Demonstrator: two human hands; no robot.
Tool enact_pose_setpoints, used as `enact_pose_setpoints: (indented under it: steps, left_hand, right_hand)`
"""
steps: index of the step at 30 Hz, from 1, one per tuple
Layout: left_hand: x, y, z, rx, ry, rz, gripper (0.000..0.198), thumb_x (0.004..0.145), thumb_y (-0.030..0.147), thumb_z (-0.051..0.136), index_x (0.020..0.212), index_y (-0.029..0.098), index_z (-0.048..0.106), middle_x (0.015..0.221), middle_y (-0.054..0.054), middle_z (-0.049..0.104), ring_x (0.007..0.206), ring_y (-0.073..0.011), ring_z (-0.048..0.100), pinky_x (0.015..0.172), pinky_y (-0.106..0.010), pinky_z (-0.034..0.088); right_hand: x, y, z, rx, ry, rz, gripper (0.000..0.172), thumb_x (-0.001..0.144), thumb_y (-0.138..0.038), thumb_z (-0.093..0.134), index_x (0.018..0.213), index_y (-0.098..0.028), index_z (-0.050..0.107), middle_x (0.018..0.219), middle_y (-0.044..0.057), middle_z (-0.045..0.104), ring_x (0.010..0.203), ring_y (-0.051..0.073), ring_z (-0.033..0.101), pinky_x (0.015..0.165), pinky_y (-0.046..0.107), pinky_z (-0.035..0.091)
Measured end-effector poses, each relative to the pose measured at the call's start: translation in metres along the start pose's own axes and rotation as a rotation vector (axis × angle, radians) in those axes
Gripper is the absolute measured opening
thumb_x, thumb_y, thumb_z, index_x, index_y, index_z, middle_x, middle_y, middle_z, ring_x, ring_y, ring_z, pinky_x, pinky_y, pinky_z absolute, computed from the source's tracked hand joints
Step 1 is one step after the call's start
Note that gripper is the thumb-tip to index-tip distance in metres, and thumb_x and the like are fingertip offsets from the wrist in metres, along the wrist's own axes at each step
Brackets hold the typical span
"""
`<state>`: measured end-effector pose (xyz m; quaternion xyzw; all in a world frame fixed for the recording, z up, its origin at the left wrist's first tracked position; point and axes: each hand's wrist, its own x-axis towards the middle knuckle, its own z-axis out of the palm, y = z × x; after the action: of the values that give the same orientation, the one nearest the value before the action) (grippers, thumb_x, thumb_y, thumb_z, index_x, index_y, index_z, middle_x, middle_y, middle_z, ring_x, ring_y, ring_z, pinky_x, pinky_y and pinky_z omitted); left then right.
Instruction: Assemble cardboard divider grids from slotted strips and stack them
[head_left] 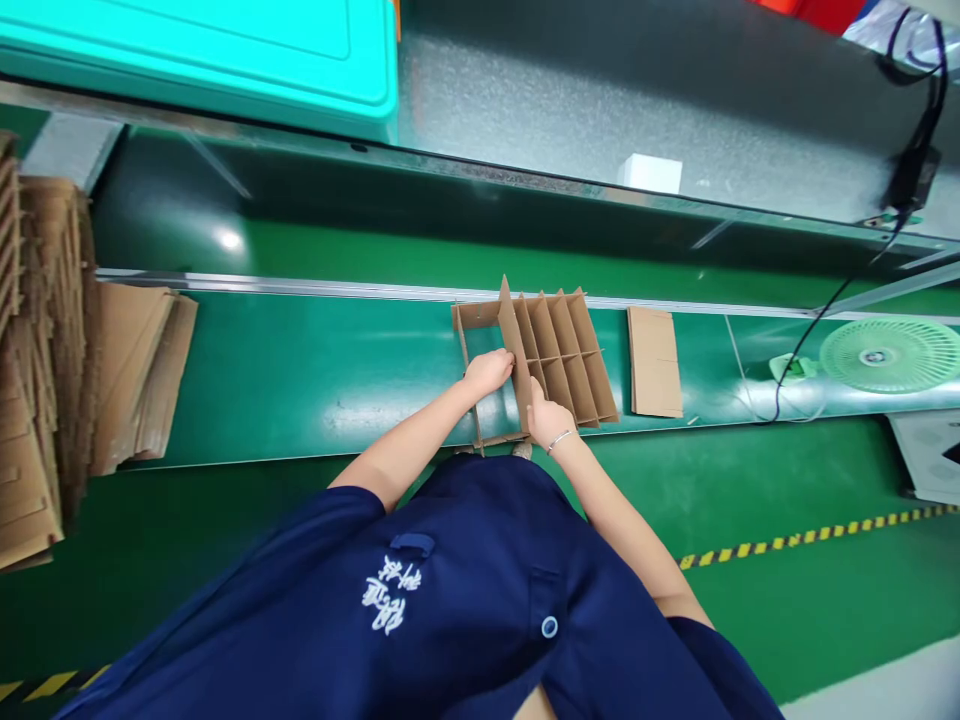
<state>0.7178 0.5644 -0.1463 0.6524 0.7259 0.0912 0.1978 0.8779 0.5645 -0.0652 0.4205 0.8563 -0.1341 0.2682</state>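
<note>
A cardboard divider grid lies on the green bench in front of me, its right part crossed into several cells. One taller cardboard strip stands upright between my hands, with its pointed upper end rising above the others. My left hand, fingers closed, pinches this strip from the left side. On the other side, my right hand grips the strip's near part, thumb against it and other fingers partly hidden. Left of the strip, the thin outer cardboard pieces frame a wide open section.
A small stack of flat cardboard strips lies right of the grid. Piled cardboard stands at far left. Above hangs a shelf with a turquoise bin and white box. A green fan and black cable are at right.
</note>
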Motion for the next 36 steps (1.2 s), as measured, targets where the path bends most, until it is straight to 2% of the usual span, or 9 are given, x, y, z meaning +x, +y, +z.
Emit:
enact_pose_setpoints:
  steps: [5,8,10,16,19,22,25,29,36]
  left_hand:
    - [-0.002,0.005,-0.009,-0.097,0.183,-0.057,0.021,0.087,0.026,0.039,0.095,0.020,0.058,0.098,-0.007,0.059,0.094,-0.0205,0.057,0.078,-0.031,0.046]
    - [0.009,0.021,-0.020,-0.116,0.363,0.050,0.030,0.087,0.028,0.040,0.111,0.019,0.054,0.119,-0.010,0.055,0.116,-0.0220,0.047,0.097,-0.036,0.038]
    - [0.022,0.033,-0.022,-0.086,0.372,0.162,0.039,0.087,0.032,0.040,0.123,0.019,0.048,0.134,-0.009,0.045,0.130,-0.0234,0.032,0.107,-0.041,0.027]
    - [0.048,0.037,0.003,-0.028,0.147,0.155,0.052,0.089,0.040,0.036,0.137,0.021,0.037,0.148,-0.008,0.030,0.138,-0.0260,0.018,0.111,-0.052,0.010]
    - [0.049,0.032,0.012,-0.038,0.129,0.152,0.052,0.089,0.041,0.036,0.138,0.022,0.037,0.148,-0.007,0.030,0.138,-0.0266,0.017,0.111,-0.053,0.009]
    - [0.049,0.032,0.014,-0.028,0.137,0.141,0.051,0.088,0.040,0.037,0.137,0.024,0.038,0.146,-0.007,0.033,0.138,-0.0262,0.017,0.111,-0.052,0.011]
    - [0.049,0.035,0.014,0.019,0.146,0.124,0.050,0.088,0.041,0.038,0.135,0.024,0.041,0.145,-0.006,0.036,0.138,-0.0258,0.019,0.111,-0.050,0.013]
    - [0.050,0.037,0.012,0.091,0.130,0.116,0.049,0.088,0.043,0.038,0.133,0.025,0.044,0.143,-0.005,0.038,0.137,-0.0242,0.021,0.111,-0.048,0.016]
    - [0.049,0.036,0.011,0.098,0.124,0.116,0.051,0.089,0.045,0.034,0.133,0.021,0.042,0.144,-0.005,0.037,0.137,-0.0235,0.020,0.110,-0.049,0.019]
  right_hand:
    - [0.015,-0.005,0.031,0.028,-0.052,0.049,0.065,0.093,-0.024,0.027,0.145,-0.007,-0.009,0.095,0.017,0.068,0.082,0.021,0.066,0.073,0.033,0.047]
    - [0.014,-0.001,0.032,0.090,0.020,0.028,0.064,0.093,-0.031,0.033,0.147,-0.013,0.004,0.099,0.014,0.068,0.084,0.022,0.066,0.073,0.033,0.047]
    - [0.010,0.016,0.028,0.179,0.115,0.001,0.062,0.091,-0.036,0.036,0.146,-0.019,0.013,0.105,0.011,0.067,0.088,0.021,0.064,0.075,0.032,0.047]
    - [0.017,0.150,0.029,0.515,0.545,0.202,0.055,0.092,-0.033,0.030,0.142,-0.012,0.023,0.123,0.014,0.056,0.100,0.017,0.057,0.088,0.031,0.043]
    - [0.033,0.221,0.049,0.473,0.466,0.447,0.056,0.089,-0.028,0.036,0.138,-0.002,0.027,0.132,0.022,0.044,0.115,0.020,0.048,0.097,0.032,0.035]
    - [0.052,0.261,0.074,0.377,0.280,0.639,0.066,0.085,-0.030,0.047,0.139,0.001,0.024,0.140,0.025,0.033,0.128,0.024,0.033,0.103,0.031,0.027]
    - [0.069,0.273,0.096,0.315,0.217,0.742,0.076,0.082,-0.035,0.052,0.140,0.003,0.021,0.142,0.028,0.026,0.132,0.028,0.026,0.101,0.033,0.028]
    - [0.078,0.274,0.115,0.243,0.267,0.758,0.060,0.087,-0.027,0.043,0.136,0.003,0.029,0.138,0.029,0.034,0.131,0.028,0.029,0.098,0.039,0.030]
    - [0.054,0.272,0.105,0.151,0.275,0.591,0.037,0.087,-0.020,0.037,0.117,-0.007,0.054,0.110,0.023,0.060,0.104,0.026,0.056,0.087,0.040,0.036]
